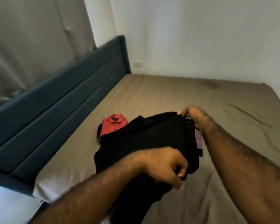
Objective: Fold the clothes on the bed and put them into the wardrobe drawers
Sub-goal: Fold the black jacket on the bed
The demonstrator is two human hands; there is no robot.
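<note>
A black garment [145,143] is hanging over the middle of the bed [192,97], lifted off the brown sheet by both hands. The right hand [192,118] is pinching its far upper edge between thumb and fingers, and the left hand [166,165] is gripping the near part with curled fingers. A folded red shirt [112,125] is lying on the sheet just beyond the garment on the left, partly covered by it. A purple cloth [199,139] is showing just right of the garment. A dark blue headboard [55,101] is running along the left, with a grey curtain [31,38] behind it.
</note>
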